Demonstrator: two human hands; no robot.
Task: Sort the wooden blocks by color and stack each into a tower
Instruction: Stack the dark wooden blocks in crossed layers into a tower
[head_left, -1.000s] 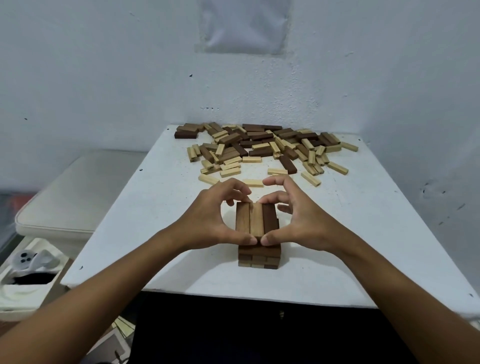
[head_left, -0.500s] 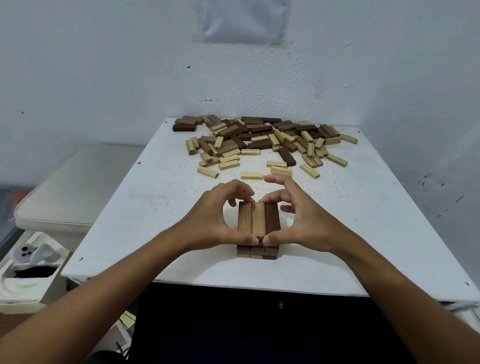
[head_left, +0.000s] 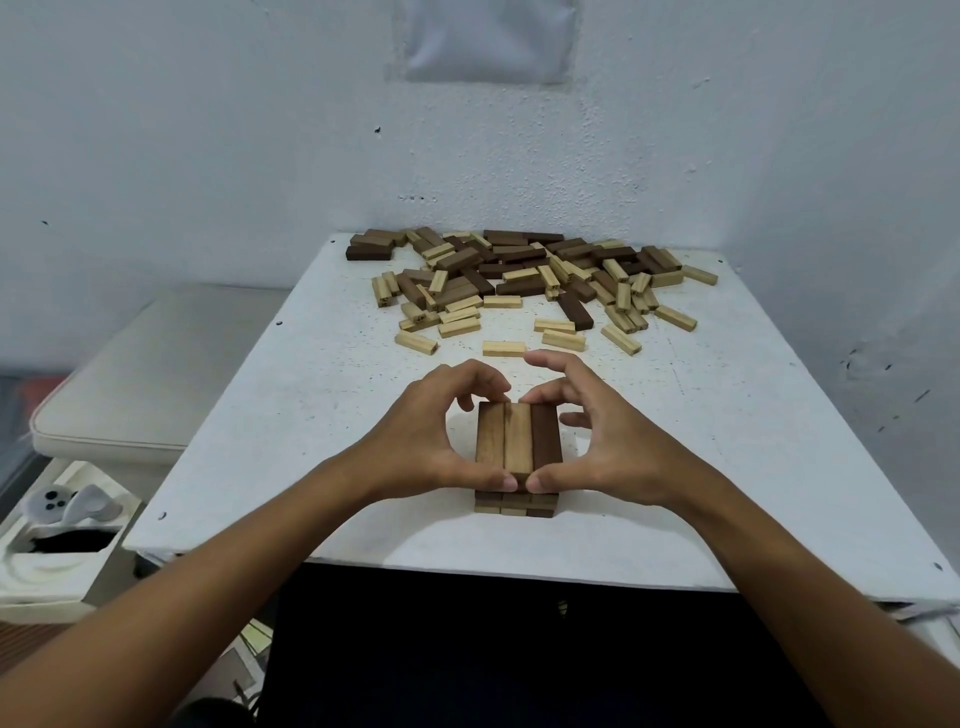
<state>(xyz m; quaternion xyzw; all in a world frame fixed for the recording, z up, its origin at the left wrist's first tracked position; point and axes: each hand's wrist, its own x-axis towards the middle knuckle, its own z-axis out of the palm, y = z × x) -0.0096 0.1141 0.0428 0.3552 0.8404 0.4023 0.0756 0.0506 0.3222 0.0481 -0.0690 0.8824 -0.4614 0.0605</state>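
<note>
Seated close at a white table, a person frames a low brown block tower with both hands. Left hand curls round the tower's left side, thumb pressed to the near end of the top layer, fingertips bent over the far end. Right hand mirrors it on the other side, thumb tip meeting the near edge just beside the left thumb, index finger hooked over the far corner; its remaining fingers spread loosely behind. Three blocks lie side by side on top, lengthwise away from the camera, the rightmost the darkest. Beneath them at least two more layers show at the near face, though the thumbs hide part of it and the exact count is hard to read. Tower stands near the table's front edge, at the middle. Well apart, across the far half of the table, lies a loose scatter of mixed blocks, pale and dark brown together. Beside the table, to the left, sits a cushioned seat, and below it a white moulded tray.
</note>
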